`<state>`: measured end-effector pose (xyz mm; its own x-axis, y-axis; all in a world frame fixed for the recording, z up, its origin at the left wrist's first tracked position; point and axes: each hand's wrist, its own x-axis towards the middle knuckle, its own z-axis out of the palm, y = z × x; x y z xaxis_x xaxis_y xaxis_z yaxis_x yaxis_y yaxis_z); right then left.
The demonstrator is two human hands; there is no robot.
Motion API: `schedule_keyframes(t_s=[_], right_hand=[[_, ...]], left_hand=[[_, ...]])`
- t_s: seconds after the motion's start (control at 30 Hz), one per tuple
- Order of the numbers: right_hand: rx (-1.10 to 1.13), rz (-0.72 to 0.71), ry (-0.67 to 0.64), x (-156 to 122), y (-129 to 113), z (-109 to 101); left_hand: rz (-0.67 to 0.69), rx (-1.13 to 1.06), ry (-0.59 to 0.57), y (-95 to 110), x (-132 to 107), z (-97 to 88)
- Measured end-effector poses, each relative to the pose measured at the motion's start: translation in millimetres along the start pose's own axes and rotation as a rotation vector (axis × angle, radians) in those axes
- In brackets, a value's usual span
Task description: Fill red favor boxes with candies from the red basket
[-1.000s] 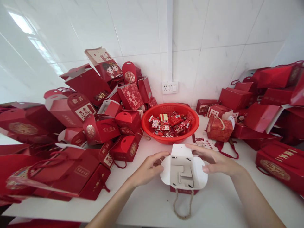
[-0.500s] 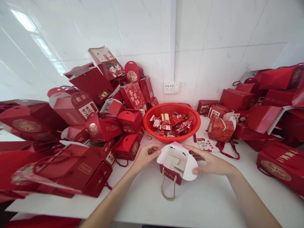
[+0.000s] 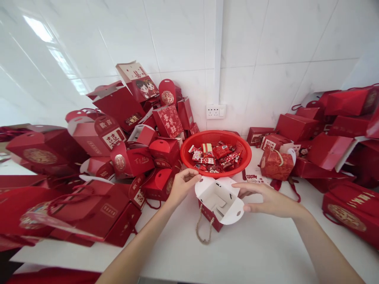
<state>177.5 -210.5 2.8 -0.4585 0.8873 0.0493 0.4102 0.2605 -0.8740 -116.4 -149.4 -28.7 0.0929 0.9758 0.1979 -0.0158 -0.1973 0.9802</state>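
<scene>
A small red gift box (image 3: 211,217) with a white inside stands in front of me, its top open and its flaps spread outward. Folded card shows at its bottom, and a twisted rope handle (image 3: 204,239) hangs from the near side. My left hand (image 3: 184,188) pinches the edge of the left flap between thumb and fingers. At the right flap (image 3: 233,212), my right hand (image 3: 266,199) is open, thumb and fingers apart and beside the flap edges; some fingertips are hidden behind the box. A red plastic basket (image 3: 186,156) of wrapped candies (image 3: 220,150) sits just beyond.
Red gift boxes (image 3: 130,157) are heaped on the left, and more boxes (image 3: 297,126) are stacked on the right. A patterned box (image 3: 275,163) with a rope handle lies right of the basket. A tiled wall with a socket (image 3: 216,111) rises behind the white table (image 3: 248,252).
The gift box has turned slightly and its rope handle has swung left. My right thumb has come off the right flap's face to its outer edge. The view has shifted slightly.
</scene>
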Motion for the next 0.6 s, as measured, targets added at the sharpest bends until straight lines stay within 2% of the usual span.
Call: schedule_keyframes(t_s=[0.17,0.3,0.37,0.5,0.57,0.6], right_hand=[[0.068,-0.008,0.083,13,-17,-22],[0.234,-0.07,0.269,43,-27,-32],[0.327,-0.146,0.387,67,-25,-31],[0.396,-0.173,0.6,117,-11,-25],[0.405,-0.169,0.668,137,-2,-24],[0.405,-0.159,0.693,144,4,-24]], left_hand=[[0.084,0.105,0.029,15,-1,-6.1],[0.172,0.206,-0.031,32,15,-5.6],[0.184,0.319,-0.15,39,32,-1.8],[0.142,0.757,-0.644,47,71,13.5],[0.103,0.884,-0.824,45,89,24.6],[0.087,0.918,-0.876,43,97,30.6]])
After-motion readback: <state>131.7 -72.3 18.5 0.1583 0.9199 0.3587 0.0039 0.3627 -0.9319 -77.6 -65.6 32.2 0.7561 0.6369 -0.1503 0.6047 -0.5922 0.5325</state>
